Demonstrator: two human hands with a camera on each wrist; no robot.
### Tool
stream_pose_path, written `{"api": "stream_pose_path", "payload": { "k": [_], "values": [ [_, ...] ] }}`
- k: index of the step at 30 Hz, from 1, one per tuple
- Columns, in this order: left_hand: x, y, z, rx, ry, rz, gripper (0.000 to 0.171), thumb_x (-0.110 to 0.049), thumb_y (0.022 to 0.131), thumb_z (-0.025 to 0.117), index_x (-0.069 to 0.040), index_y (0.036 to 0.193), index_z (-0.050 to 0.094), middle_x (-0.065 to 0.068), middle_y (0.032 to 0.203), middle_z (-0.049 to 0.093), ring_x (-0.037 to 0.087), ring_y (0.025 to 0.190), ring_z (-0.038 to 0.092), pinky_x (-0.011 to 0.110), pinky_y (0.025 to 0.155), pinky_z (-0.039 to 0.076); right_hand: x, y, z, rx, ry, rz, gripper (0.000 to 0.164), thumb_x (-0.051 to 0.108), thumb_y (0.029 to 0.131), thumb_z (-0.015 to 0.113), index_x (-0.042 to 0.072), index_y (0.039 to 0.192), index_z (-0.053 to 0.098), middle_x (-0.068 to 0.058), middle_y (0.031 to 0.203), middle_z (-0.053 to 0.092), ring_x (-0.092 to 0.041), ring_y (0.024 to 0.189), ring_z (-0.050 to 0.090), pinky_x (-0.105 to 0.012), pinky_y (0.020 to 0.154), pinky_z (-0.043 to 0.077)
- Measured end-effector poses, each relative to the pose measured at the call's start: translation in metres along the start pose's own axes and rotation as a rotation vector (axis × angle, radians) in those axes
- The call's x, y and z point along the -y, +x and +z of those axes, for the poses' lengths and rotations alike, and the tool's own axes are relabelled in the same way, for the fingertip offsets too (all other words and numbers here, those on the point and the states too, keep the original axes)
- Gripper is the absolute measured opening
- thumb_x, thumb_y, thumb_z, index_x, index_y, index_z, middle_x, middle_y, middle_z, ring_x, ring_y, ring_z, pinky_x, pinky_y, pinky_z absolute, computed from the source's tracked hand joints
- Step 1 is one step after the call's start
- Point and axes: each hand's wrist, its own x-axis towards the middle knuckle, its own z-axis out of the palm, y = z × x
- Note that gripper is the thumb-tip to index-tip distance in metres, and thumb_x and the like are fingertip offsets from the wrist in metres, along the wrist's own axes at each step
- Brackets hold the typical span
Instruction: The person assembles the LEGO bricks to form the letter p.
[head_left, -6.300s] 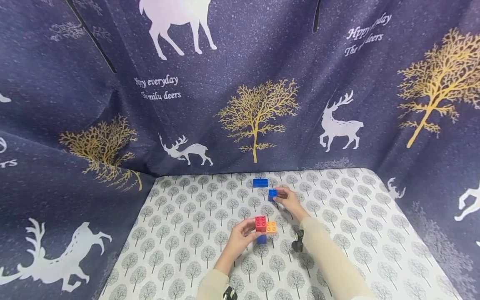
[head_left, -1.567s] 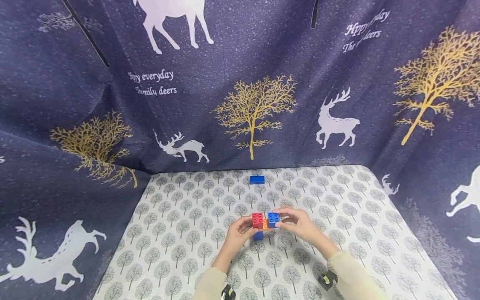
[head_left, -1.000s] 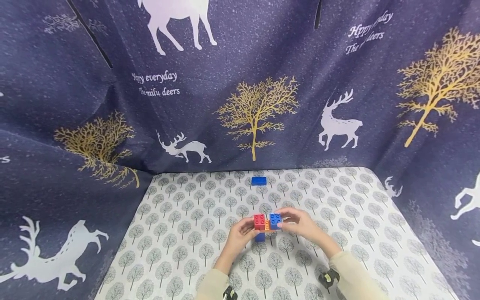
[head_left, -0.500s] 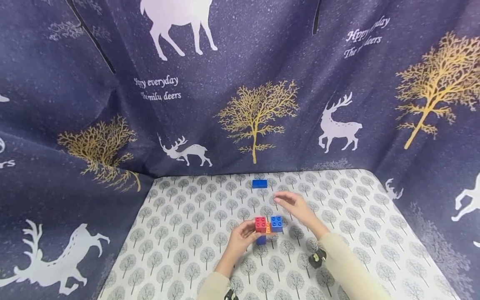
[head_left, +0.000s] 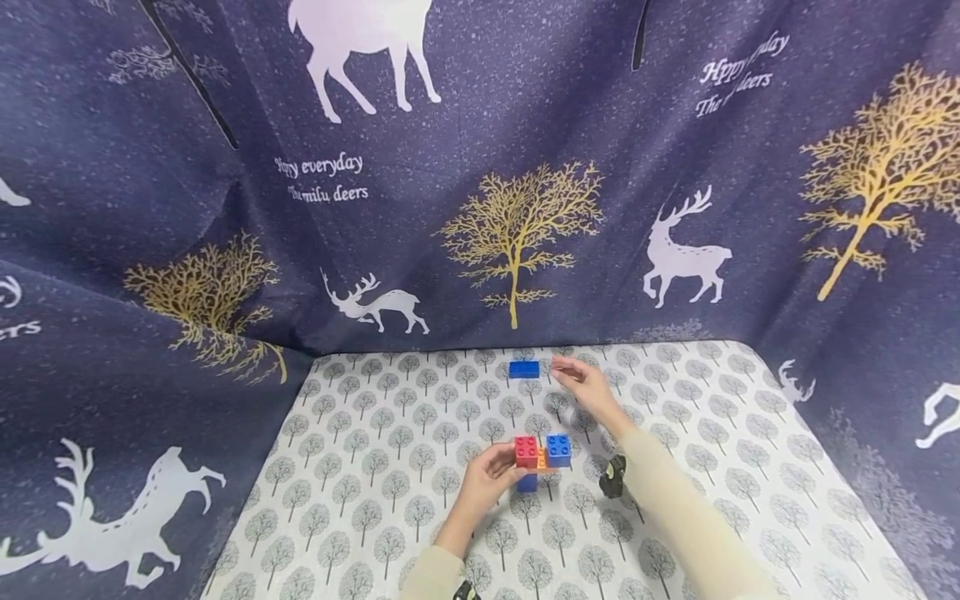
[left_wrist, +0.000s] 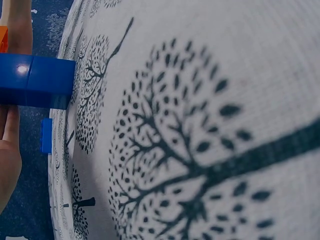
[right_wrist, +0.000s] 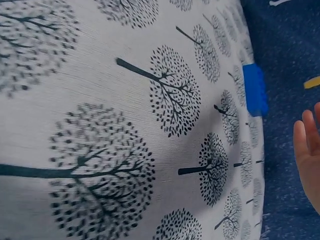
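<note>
My left hand (head_left: pixel 487 482) grips a small stack of toy building bricks by its red brick (head_left: pixel 526 451). Under the red one lies a flat orange brick (head_left: pixel 542 459), with a blue column (head_left: pixel 528 482) below it. A second square blue brick (head_left: pixel 558 450) sits on the orange brick's right end. In the left wrist view the blue column (left_wrist: pixel 37 81) stands out from the hand, close over the cloth. My right hand (head_left: pixel 587 390) is bare, fingers extended, just right of a long blue brick (head_left: pixel 524 369) at the back; the right wrist view shows a gap between the hand (right_wrist: pixel 311 150) and that brick (right_wrist: pixel 255 90).
A white cloth with printed trees (head_left: pixel 360 500) covers the table. Behind its back edge hangs a dark blue curtain (head_left: pixel 420 208) with deer and tree prints, also along both sides. Dark straps with cameras (head_left: pixel 612 477) sit at the wrists.
My right hand brought the square blue brick from the back onto the orange brick, let it go, and moved back beside the long blue brick. The left hand keeps its grip.
</note>
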Motion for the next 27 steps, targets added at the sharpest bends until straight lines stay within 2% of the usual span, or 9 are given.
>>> {"api": "stream_pose_path", "payload": {
  "k": [6, 9, 15, 19, 23, 27],
  "values": [
    [0.000, 0.001, -0.001, -0.008, 0.010, 0.002, 0.041, -0.015, 0.084, 0.072, -0.002, 0.121, 0.059, 0.015, 0.126, 0.061, 0.029, 0.118, 0.058, 0.026, 0.101, 0.047, -0.032, 0.020, 0.005, 0.076, -0.041, 0.098, 0.047, 0.009, 0.096, 0.058, 0.002, 0.141, 0.044, -0.023, 0.138, 0.049, -0.036, 0.118, 0.055, -0.044, 0.099, 0.050],
    [0.000, 0.000, -0.001, -0.004, 0.000, 0.001, 0.041, -0.015, 0.084, 0.072, -0.003, 0.121, 0.060, 0.014, 0.125, 0.062, 0.028, 0.117, 0.058, 0.026, 0.101, 0.047, -0.039, 0.025, 0.007, 0.106, -0.014, 0.152, 0.051, 0.009, 0.096, 0.058, 0.000, 0.142, 0.041, -0.023, 0.142, 0.045, -0.037, 0.119, 0.054, -0.048, 0.101, 0.047],
    [0.001, 0.000, -0.001, 0.001, -0.010, 0.016, 0.039, -0.015, 0.085, 0.071, -0.004, 0.121, 0.060, 0.013, 0.123, 0.063, 0.027, 0.116, 0.059, 0.028, 0.102, 0.047, -0.040, 0.034, 0.010, 0.141, -0.044, 0.151, 0.052, 0.009, 0.096, 0.058, -0.004, 0.142, 0.039, -0.025, 0.143, 0.043, -0.039, 0.122, 0.051, -0.050, 0.107, 0.041],
    [0.000, -0.001, -0.001, -0.006, 0.001, 0.012, 0.039, -0.015, 0.084, 0.071, -0.004, 0.120, 0.060, 0.014, 0.123, 0.063, 0.027, 0.116, 0.059, 0.028, 0.101, 0.048, -0.036, 0.041, 0.011, 0.193, -0.126, 0.147, 0.053, 0.013, 0.098, 0.057, 0.003, 0.146, 0.037, -0.022, 0.146, 0.040, -0.038, 0.123, 0.051, -0.050, 0.104, 0.044],
    [0.000, 0.000, 0.000, 0.012, 0.004, 0.000, 0.039, -0.017, 0.085, 0.072, -0.005, 0.120, 0.061, 0.012, 0.121, 0.064, 0.026, 0.115, 0.060, 0.026, 0.101, 0.047, -0.034, 0.049, 0.011, 0.215, -0.177, 0.184, 0.053, 0.017, 0.098, 0.056, 0.010, 0.147, 0.037, -0.020, 0.148, 0.039, -0.037, 0.121, 0.052, -0.052, 0.099, 0.047],
    [0.002, 0.001, -0.001, 0.022, 0.002, 0.020, 0.038, -0.015, 0.085, 0.071, -0.005, 0.120, 0.060, 0.012, 0.122, 0.064, 0.025, 0.116, 0.059, 0.026, 0.102, 0.046, -0.035, 0.056, 0.013, 0.237, -0.189, 0.220, 0.054, 0.020, 0.099, 0.055, 0.008, 0.148, 0.036, -0.022, 0.147, 0.039, -0.039, 0.122, 0.050, -0.055, 0.099, 0.046]
  ]
}}
